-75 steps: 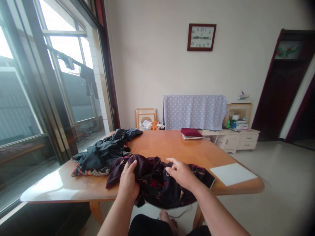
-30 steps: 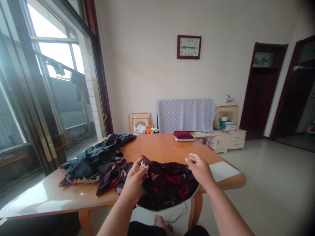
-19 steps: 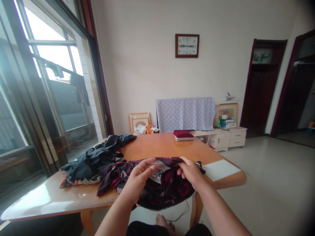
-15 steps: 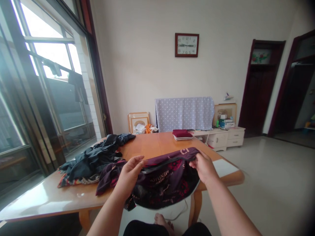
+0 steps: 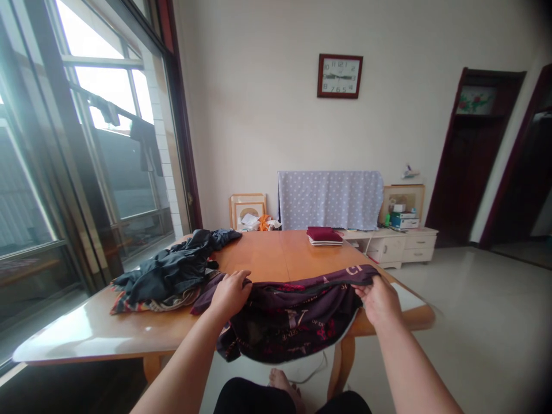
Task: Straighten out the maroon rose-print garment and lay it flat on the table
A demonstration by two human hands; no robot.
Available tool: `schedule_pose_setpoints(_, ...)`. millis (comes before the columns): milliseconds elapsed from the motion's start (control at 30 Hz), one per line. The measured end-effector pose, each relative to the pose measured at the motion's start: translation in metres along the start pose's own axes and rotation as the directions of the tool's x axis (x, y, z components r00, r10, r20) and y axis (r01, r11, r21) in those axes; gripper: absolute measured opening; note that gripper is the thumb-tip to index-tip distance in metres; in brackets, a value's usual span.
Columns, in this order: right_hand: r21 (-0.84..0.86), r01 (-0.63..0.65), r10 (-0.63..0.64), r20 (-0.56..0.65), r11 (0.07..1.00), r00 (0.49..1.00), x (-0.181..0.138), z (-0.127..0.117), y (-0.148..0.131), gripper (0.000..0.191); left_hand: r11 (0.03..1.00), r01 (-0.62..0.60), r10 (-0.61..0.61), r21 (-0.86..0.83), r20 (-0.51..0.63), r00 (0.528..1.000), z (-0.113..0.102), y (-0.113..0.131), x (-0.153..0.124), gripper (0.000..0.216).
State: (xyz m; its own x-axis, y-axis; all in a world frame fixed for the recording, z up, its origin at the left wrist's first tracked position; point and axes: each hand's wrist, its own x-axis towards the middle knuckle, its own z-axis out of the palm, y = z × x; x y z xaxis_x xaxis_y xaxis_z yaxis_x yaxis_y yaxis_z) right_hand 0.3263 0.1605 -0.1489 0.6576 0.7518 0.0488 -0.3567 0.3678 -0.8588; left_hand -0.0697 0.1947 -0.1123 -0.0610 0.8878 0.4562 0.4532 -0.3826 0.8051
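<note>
A dark maroon patterned garment (image 5: 293,316) with printed lettering hangs over the near edge of the wooden table (image 5: 276,256). My left hand (image 5: 230,292) grips its upper edge at the left. My right hand (image 5: 379,299) grips the same edge at the right, so the cloth is stretched wide between them. The lower part of the garment droops below the table edge toward my lap.
A heap of dark clothes (image 5: 172,270) lies on the table's left side. Folded maroon cloth (image 5: 323,234) rests at the far edge and a white sheet (image 5: 407,299) at the right corner. Large windows stand left; a low cabinet (image 5: 397,244) and doorways are right.
My hands took hold of the garment's edge and moved apart, spreading it wide across the near table edge. The view shifted slightly.
</note>
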Motion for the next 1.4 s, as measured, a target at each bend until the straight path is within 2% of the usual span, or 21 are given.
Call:
schedule_pose_setpoints(133, -0.027, 0.001, -0.002, -0.054, 1.000, 0.999, 0.005, -0.009, 0.006, 0.027, 0.962, -0.022, -0.013, 0.273, 0.127, 0.992, -0.010, -0.007, 0.000, 0.019)
schedule_pose_setpoints(200, -0.043, -0.014, 0.011, -0.086, 0.999, 0.996, 0.008, -0.014, 0.012, 0.026, 0.914, -0.034, -0.024, 0.405, 0.137, 0.990, -0.021, -0.011, -0.002, 0.014)
schedule_pose_setpoints(233, -0.051, -0.024, 0.018, -0.100, 0.998, 0.995, 0.009, -0.016, 0.016, 0.026, 0.893, -0.010, -0.030, 0.449, 0.083, 0.996, -0.029, -0.013, -0.002, 0.013)
schedule_pose_setpoints(300, -0.061, -0.041, 0.034, -0.110, 0.997, 0.993, 0.009, -0.019, 0.023, 0.028, 0.873, 0.112, -0.055, 0.475, -0.133, 0.990, -0.044, -0.016, -0.003, 0.019)
schedule_pose_setpoints(367, -0.070, -0.048, 0.041, -0.089, 0.996, 0.995, 0.008, -0.018, 0.029, 0.030, 0.860, 0.239, -0.071, 0.452, -0.357, 0.931, -0.057, -0.018, -0.003, 0.025)
schedule_pose_setpoints(433, -0.088, -0.037, 0.033, -0.049, 0.995, 0.998, 0.007, -0.015, 0.032, 0.033, 0.837, 0.279, -0.057, 0.470, -0.432, 0.900, -0.065, -0.017, -0.004, 0.025)
schedule_pose_setpoints(533, -0.131, -0.003, 0.000, -0.026, 0.991, 1.000, 0.004, -0.011, 0.034, 0.034, 0.801, 0.229, -0.023, 0.553, -0.353, 0.935, -0.062, -0.010, -0.006, 0.020)
schedule_pose_setpoints(667, -0.182, 0.020, -0.027, -0.036, 0.983, 0.999, 0.004, -0.013, 0.035, 0.032, 0.818, 0.026, 0.105, 0.574, -0.194, 0.975, -0.042, 0.001, -0.009, 0.021)
schedule_pose_setpoints(767, -0.206, 0.009, -0.018, -0.043, 0.979, 0.999, 0.005, -0.017, 0.034, 0.035, 0.834, -0.152, 0.180, 0.530, -0.002, 0.984, -0.027, 0.004, -0.011, 0.035)
schedule_pose_setpoints(833, -0.225, -0.003, -0.009, -0.052, 0.974, 0.999, 0.006, -0.019, 0.033, 0.037, 0.820, -0.212, 0.155, 0.532, 0.151, 0.976, -0.022, 0.004, -0.012, 0.042)
schedule_pose_setpoints(933, -0.277, 0.009, -0.024, -0.052, 0.961, 0.998, 0.006, -0.023, 0.032, 0.036, 0.812, -0.219, 0.039, 0.540, 0.324, 0.945, -0.023, 0.003, -0.015, 0.025)
schedule_pose_setpoints(1000, -0.329, 0.026, -0.053, -0.074, 0.944, 0.996, 0.006, -0.027, 0.033, 0.034, 0.861, -0.204, -0.013, 0.466, 0.421, 0.907, -0.028, 0.003, -0.019, 0.015)
schedule_pose_setpoints(1067, -0.375, 0.036, -0.084, -0.112, 0.926, 0.990, 0.006, -0.029, 0.033, 0.033, 0.915, -0.179, -0.046, 0.361, 0.534, 0.844, -0.035, 0.004, -0.025, 0.012)
schedule_pose_setpoints(1167, -0.408, 0.025, -0.087, -0.133, 0.912, 0.987, 0.005, -0.031, 0.035, 0.034, 0.953, -0.092, -0.136, 0.288, 0.680, 0.720, -0.043, 0.007, -0.033, 0.018)
schedule_pose_setpoints(1233, -0.417, 0.016, -0.074, -0.123, 0.909, 0.990, 0.004, -0.031, 0.036, 0.035, 0.950, -0.054, -0.183, 0.308, 0.688, 0.703, -0.044, 0.009, -0.037, 0.021)
schedule_pose_setpoints(1267, -0.421, 0.015, -0.070, -0.115, 0.907, 0.991, 0.003, -0.031, 0.036, 0.035, 0.941, -0.057, -0.189, 0.333, 0.659, 0.728, -0.043, 0.011, -0.037, 0.021)
schedule_pose_setpoints(1300, -0.426, 0.016, -0.068, -0.108, 0.905, 0.992, 0.003, -0.031, 0.036, 0.036, 0.927, -0.077, -0.177, 0.368, 0.607, 0.775, -0.041, 0.012, -0.036, 0.021)
schedule_pose_setpoints(1400, -0.447, 0.021, -0.068, -0.090, 0.894, 0.994, 0.001, -0.031, 0.034, 0.038, 0.858, -0.160, -0.068, 0.488, 0.417, 0.907, -0.032, 0.016, -0.030, 0.022)
